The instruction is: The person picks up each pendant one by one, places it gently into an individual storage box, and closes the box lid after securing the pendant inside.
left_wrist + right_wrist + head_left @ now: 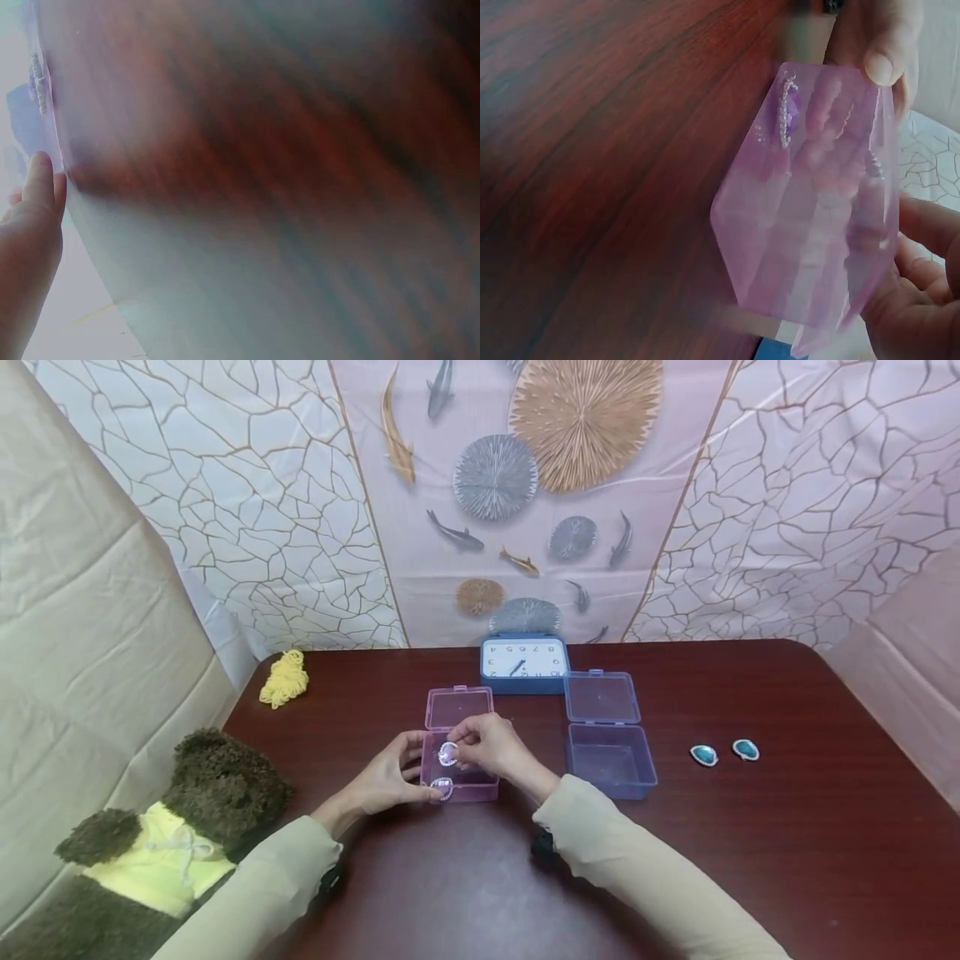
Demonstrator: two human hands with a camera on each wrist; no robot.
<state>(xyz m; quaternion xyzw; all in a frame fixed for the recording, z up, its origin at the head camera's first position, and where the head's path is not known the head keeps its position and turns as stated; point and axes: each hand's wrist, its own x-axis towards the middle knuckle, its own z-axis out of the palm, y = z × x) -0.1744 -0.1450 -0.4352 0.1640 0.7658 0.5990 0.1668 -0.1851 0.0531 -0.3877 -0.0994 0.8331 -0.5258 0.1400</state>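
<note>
A pink see-through plastic box (pixel 476 792) stands on the table with its lid (pixel 460 707) tipped back. My left hand (pixel 386 772) holds the box's left side, thumb at the front corner and fingers behind. Inside that corner lies a purple gem ornament (pixel 789 112) with a silvery beaded rim. Between thumb and fingers, my right hand (pixel 487 747) pinches a second gem ornament (pixel 447 753) over the open box. In the right wrist view both hands appear at the box, seen through its pink wall. The left wrist view shows mostly blurred table and part of the left hand (pixel 34 217).
To the right stands an open blue-violet plastic box (pixel 611 760). Beyond it lie two teal gem ornaments (pixel 704 755) (pixel 746 749). A blue clock (pixel 525 660) is behind the boxes. Yellow yarn (pixel 284 679) lies at the back left, a brown plush toy (pixel 225 785) at the left edge.
</note>
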